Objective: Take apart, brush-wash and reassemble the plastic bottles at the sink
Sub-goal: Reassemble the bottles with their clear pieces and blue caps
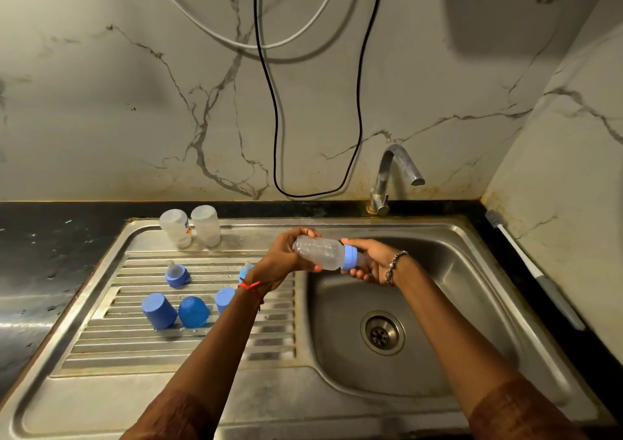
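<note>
A clear plastic bottle [320,252] with a blue screw ring [350,257] lies sideways in the air over the left edge of the sink bowl [438,305]. My left hand [286,261] grips its base end. My right hand [367,262] grips the ring and nipple end. Two clear bottle bodies [175,227] [206,225] stand upside down at the back of the drainboard [188,345]. A blue ring with a nipple [177,274] lies in front of them. Three blue caps [158,311] [194,311] [225,299] sit in a row nearer me.
A steel tap [394,173] rises behind the bowl, with no water running. A long bottle brush [526,261] lies on the black counter at the right, along the wall. Cables [276,119] hang down the marble wall. The drain [381,331] sits mid-bowl.
</note>
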